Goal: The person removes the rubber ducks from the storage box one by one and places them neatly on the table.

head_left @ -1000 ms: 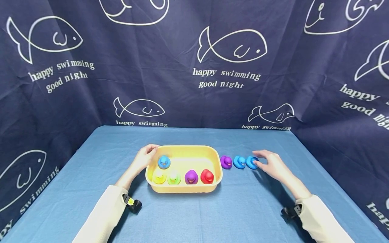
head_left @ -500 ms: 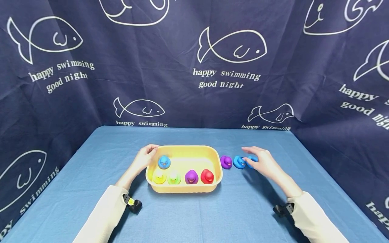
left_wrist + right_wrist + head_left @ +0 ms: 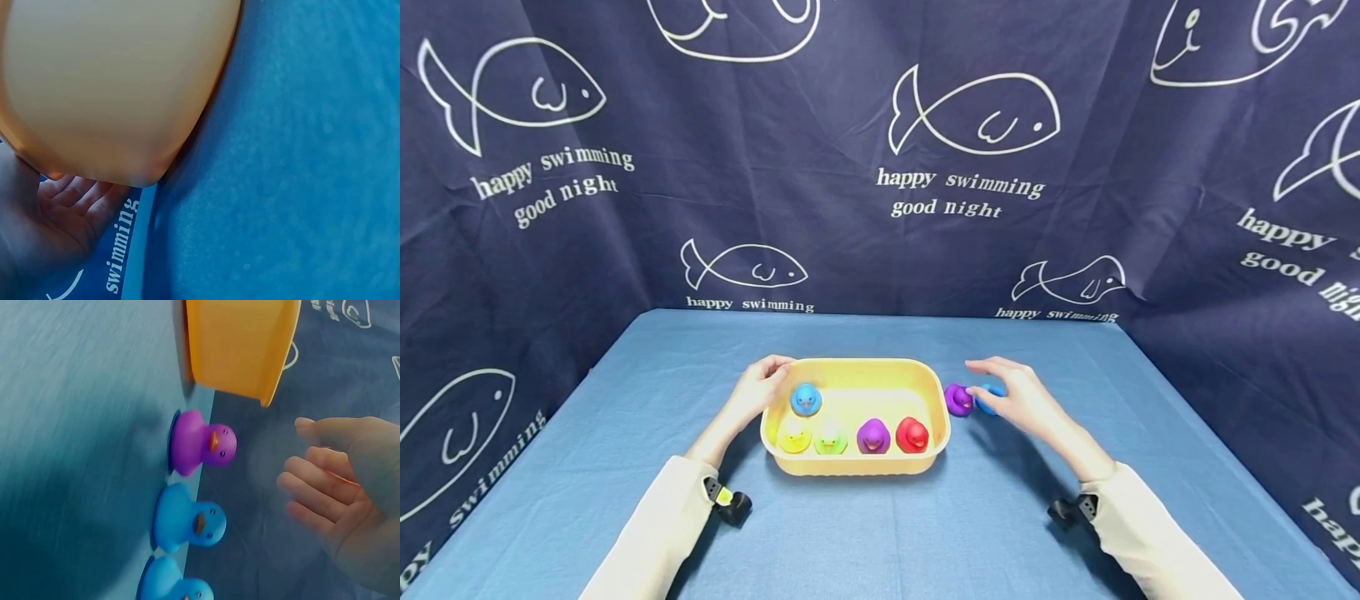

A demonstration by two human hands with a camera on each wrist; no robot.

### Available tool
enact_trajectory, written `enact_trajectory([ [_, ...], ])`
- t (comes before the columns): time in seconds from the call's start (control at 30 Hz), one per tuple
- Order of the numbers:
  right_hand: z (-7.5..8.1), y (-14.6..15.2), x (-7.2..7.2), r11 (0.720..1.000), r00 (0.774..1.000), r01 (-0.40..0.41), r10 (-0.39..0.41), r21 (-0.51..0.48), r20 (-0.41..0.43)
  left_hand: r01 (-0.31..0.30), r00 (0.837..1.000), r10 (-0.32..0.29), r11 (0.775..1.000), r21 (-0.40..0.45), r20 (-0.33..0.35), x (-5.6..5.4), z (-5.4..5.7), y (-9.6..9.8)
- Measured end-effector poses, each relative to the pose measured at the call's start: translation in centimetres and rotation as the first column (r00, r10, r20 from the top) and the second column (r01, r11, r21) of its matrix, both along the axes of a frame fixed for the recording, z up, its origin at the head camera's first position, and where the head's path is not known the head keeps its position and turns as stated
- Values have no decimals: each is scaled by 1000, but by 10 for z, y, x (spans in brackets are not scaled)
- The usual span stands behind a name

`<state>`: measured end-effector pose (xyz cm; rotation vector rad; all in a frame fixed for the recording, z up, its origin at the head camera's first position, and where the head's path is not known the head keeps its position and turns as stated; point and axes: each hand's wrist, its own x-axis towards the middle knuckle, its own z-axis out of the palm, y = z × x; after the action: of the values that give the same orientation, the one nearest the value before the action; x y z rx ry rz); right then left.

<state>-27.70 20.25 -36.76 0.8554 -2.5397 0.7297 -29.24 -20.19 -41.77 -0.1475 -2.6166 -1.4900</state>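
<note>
My left hand (image 3: 756, 390) grips the left end of a pale yellow plastic basin (image 3: 854, 466), its fingers at the rim. My right hand (image 3: 1021, 402) is held over a row of rubber ducks to the right of the basin, fingers loosely bent, nothing between them. Nearest the basin in that row stands a purple duck (image 3: 187, 442), then a blue duck (image 3: 177, 519) and another blue duck (image 3: 164, 581). In the head view the hand covers part of the row, and the farthest blue duck is hidden. The right wrist view shows a gap between fingers and ducks.
Inside the basin are a blue duck (image 3: 806, 400) at the back left, then a yellow duck (image 3: 793, 437), a green duck (image 3: 831, 439), a purple duck (image 3: 873, 437) and a red duck (image 3: 912, 435) along the front. A dark curtain (image 3: 850, 275) borders the blue-covered table (image 3: 865, 542).
My right hand has moved left along the row, from the farthest blue duck to over the middle blue and purple ducks. The left hand, basin and ducks have stayed put.
</note>
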Motion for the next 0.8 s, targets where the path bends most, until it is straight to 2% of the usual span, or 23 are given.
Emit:
enact_trajectory([
  [0.2, 0, -14, 0, 999, 999, -33, 33, -22, -16, -3, 1000, 3, 1000, 4, 6, 0, 0, 0],
  [0.43, -1, -30, -1, 992, 994, -107, 105, -66, -37, 11, 1000, -11, 1000, 14, -18, -1, 0, 1],
  [0.6, -2, -41, -2, 987, 989, -148, 145, -68, -38, 12, 1000, -11, 1000, 12, -23, 0, 1, 1],
  [0.8, -2, -53, -2, 986, 987, -161, 161, -46, -19, 6, 1000, -6, 1000, 2, -18, 0, 1, 0],
])
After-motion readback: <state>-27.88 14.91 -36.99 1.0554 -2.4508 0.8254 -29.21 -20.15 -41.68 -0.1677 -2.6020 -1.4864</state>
